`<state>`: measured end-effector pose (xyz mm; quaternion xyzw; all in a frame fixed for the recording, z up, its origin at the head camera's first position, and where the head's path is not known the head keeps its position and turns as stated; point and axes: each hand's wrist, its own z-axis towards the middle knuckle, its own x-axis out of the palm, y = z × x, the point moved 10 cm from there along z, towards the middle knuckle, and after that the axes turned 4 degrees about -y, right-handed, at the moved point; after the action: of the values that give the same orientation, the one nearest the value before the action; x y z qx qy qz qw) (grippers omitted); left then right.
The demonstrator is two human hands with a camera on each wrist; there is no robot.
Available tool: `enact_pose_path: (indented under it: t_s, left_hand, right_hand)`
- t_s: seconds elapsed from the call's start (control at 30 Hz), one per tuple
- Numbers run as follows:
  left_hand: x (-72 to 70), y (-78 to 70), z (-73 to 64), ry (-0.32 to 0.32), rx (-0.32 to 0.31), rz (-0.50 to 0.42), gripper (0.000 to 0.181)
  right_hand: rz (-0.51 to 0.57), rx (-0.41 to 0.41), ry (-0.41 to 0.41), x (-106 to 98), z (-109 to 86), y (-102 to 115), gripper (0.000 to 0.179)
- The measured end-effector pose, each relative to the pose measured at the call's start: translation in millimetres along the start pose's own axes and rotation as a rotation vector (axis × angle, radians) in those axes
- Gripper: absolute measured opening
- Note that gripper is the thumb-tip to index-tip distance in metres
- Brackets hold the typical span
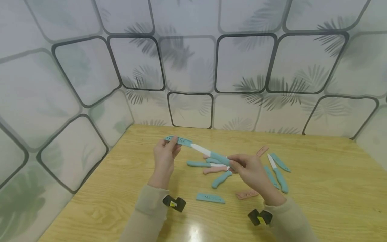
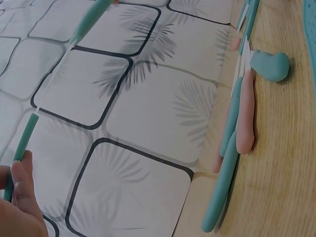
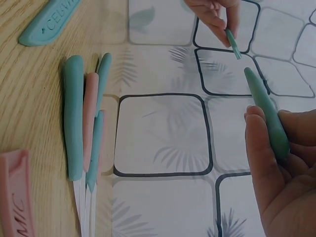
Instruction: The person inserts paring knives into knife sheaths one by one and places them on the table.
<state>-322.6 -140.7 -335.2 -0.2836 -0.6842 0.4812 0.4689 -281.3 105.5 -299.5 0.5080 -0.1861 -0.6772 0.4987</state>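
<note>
My left hand (image 1: pixel 164 156) pinches a teal knife sheath (image 1: pixel 185 141) between thumb and fingers, held up over the table. In my right hand (image 1: pixel 250 170) is a ceramic knife (image 1: pixel 220 158) with a teal handle and white blade, gripped by the handle end. Its blade points left, the tip right at the mouth of the sheath. The left wrist view shows the thin blade (image 2: pixel 53 76) edge-on in line with the sheath (image 2: pixel 25 136). Beneath the hands lies a pile of knives with teal handles (image 1: pixel 198 164) and pink handles (image 1: pixel 215 170), their white blades overlapping.
A teal sheath (image 1: pixel 210 198) lies near the front, with a pink sheath (image 1: pixel 245 194) beside it, partly behind the right wrist. Farther right rest another teal-handled knife (image 1: pixel 282 180), more teal sheaths (image 1: pixel 280 162) and a pink sheath (image 1: pixel 262 151). Patterned walls border the wooden table (image 1: pixel 329 188).
</note>
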Motion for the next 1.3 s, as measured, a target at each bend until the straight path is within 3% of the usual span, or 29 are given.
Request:
enact_pose_path:
  t_s: [0.43, 1.3]
  left_hand:
    - [5.1, -1.1, -1.7, 0.044, 0.017, -0.007, 0.018]
    - [22.6, 3.3, -8.6, 0.161, 0.042, 0.001, 0.014]
  right_hand:
    - [0.051, 0.027, 0.007, -1.2, -0.9, 1.1, 0.019]
    - [0.047, 0.039, 0.016, -0.8, -1.2, 2.0, 0.018]
